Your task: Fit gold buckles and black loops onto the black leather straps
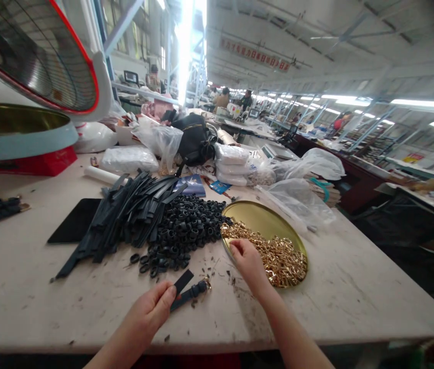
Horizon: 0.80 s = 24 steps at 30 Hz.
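Note:
Near the front of the table my left hand (157, 306) is closed on a dark strap (184, 280), thumb on top. Beside that strap's end lies a second dark strap fitted with a gold buckle (208, 284); whether the same fingers hold it I cannot tell. My right hand (248, 260) is pinched at the near left rim of a round gold tray (265, 212). Anything between its fingertips is hidden or too small to name. Many small gold buckles (284, 259) fill the tray's front part.
Left of the tray are a heap of black loops (191, 225) and a pile of dark straps (128, 215). A black pad (76, 220) lies under the straps. Plastic bags (293, 192) and white packets (232, 159) line the back; a fan (40, 56) stands at left.

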### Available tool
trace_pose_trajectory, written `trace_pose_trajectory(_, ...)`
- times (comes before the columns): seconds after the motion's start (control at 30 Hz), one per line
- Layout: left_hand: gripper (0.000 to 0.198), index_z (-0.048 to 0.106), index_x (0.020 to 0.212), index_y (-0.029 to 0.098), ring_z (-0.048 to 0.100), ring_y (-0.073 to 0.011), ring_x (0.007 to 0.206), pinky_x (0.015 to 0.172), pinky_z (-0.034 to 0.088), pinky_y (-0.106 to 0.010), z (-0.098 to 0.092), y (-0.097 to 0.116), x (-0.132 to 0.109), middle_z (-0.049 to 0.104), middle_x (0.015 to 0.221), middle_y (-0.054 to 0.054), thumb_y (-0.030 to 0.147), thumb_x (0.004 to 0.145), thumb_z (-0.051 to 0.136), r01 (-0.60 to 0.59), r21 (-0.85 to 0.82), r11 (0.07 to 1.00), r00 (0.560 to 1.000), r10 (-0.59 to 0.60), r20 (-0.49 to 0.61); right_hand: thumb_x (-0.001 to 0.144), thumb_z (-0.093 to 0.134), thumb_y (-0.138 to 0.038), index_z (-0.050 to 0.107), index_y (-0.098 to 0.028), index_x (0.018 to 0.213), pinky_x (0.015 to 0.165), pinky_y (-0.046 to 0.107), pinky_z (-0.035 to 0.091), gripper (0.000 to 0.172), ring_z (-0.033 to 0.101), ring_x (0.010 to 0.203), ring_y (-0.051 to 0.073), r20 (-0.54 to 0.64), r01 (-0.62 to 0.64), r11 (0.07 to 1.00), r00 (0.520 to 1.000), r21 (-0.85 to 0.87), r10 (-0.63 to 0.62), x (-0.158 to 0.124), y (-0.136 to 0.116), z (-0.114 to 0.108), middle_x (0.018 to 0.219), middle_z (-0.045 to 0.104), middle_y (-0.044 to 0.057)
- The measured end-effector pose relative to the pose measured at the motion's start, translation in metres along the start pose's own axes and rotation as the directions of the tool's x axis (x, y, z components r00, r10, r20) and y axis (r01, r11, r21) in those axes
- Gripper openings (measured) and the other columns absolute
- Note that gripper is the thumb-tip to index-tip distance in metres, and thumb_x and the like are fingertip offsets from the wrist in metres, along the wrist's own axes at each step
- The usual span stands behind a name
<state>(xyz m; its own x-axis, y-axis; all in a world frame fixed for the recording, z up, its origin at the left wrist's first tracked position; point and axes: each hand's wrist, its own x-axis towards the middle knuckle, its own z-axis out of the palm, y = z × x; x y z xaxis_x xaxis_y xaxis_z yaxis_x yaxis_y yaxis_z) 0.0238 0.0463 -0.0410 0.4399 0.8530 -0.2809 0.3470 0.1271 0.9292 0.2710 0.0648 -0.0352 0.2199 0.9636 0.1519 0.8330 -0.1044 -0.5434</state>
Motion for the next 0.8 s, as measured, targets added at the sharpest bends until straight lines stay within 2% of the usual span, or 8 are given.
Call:
trace_pose_trajectory(0.07,0.041,0.043,0.068,0.019,0.026,-0.0085,0.044,0.041,0.021,-0.019,0.000,-0.004,0.004,0.025,0.050,0.009,0.058,0.077,0.034,0.032,-0.043,0.999,0.999,-0.031,0.029,0.083,0.042,-0.021,0.058,-0.015,0.091,0.076,0.029,0.039,0.019,0.054,0.085,0.019,-0.022,0.002,0.994,1.000,-0.114,-0.005,0.031,0.018,-0.004,0.093,0.058,0.009)
trace_pose_trajectory(0.13,0.042,0.042,0.066,0.019,0.026,-0.0084,0.045,0.041,0.021,-0.019,0.000,-0.004,0.006,0.026,0.051,0.008,0.060,0.075,0.035,0.053,-0.045,0.998,0.998,-0.051,0.039,0.077,0.049,-0.015,0.059,-0.016,0.091,0.079,0.030,0.037,0.018,0.053,0.088,0.021,0.007,0.025,0.977,1.000,-0.210,-0.024,0.053,0.028,-0.001,0.095,0.057,0.010)
trace_pose_trajectory(0.23,0.041,0.043,0.066,0.019,0.027,-0.0089,0.047,0.041,0.022,-0.019,-0.002,-0.002,0.006,0.028,0.052,0.007,0.058,0.076,0.035,0.066,-0.011,0.998,0.998,-0.065,0.018,0.071,0.055,-0.012,0.059,-0.016,0.088,0.079,0.031,0.037,0.018,0.053,0.090,0.023,0.073,0.069,0.943,0.996,-0.325,-0.048,0.068,0.033,0.008,0.094,0.057,0.011)
trace_pose_trajectory(0.37,0.039,0.042,0.065,0.020,0.029,-0.0098,0.048,0.041,0.024,-0.019,-0.004,0.002,0.006,0.029,0.053,0.006,0.056,0.077,0.034,0.072,0.056,0.996,0.996,-0.075,0.041,0.074,0.055,-0.017,0.058,-0.016,0.087,0.077,0.030,0.037,0.013,0.054,0.090,0.023,0.126,0.102,0.904,0.991,-0.415,-0.054,0.067,0.033,0.010,0.095,0.058,0.011)
trace_pose_trajectory(0.5,0.037,0.041,0.065,0.020,0.032,-0.0111,0.052,0.044,0.026,-0.019,-0.002,0.002,0.002,0.031,0.055,0.005,0.053,0.078,0.033,0.051,0.095,0.994,0.998,-0.055,0.042,0.076,0.056,-0.026,0.058,-0.017,0.085,0.078,0.028,0.037,0.013,0.055,0.091,0.021,0.137,0.105,0.897,0.989,-0.429,-0.051,0.061,0.033,0.007,0.092,0.060,0.009)
trace_pose_trajectory(0.63,0.035,0.041,0.066,0.020,0.035,-0.0111,0.055,0.050,0.030,-0.020,0.004,0.002,-0.007,0.033,0.058,0.005,0.050,0.080,0.032,0.008,0.106,0.994,1.000,-0.011,0.028,0.079,0.051,-0.022,0.059,-0.015,0.080,0.075,0.029,0.038,0.011,0.058,0.086,0.022,0.087,0.074,0.910,0.995,-0.408,-0.042,0.057,0.031,0.011,0.086,0.063,0.011)
trace_pose_trajectory(0.8,0.033,0.041,0.070,0.019,0.032,-0.0096,0.050,0.046,0.027,-0.019,0.007,0.001,-0.023,0.031,0.056,0.007,0.048,0.082,0.032,-0.002,0.058,0.998,0.999,0.000,0.035,0.079,0.045,-0.013,0.059,-0.012,0.074,0.072,0.030,0.038,0.015,0.059,0.080,0.022,-0.009,0.007,0.958,1.000,-0.285,-0.010,0.051,0.024,0.006,0.080,0.063,0.014)
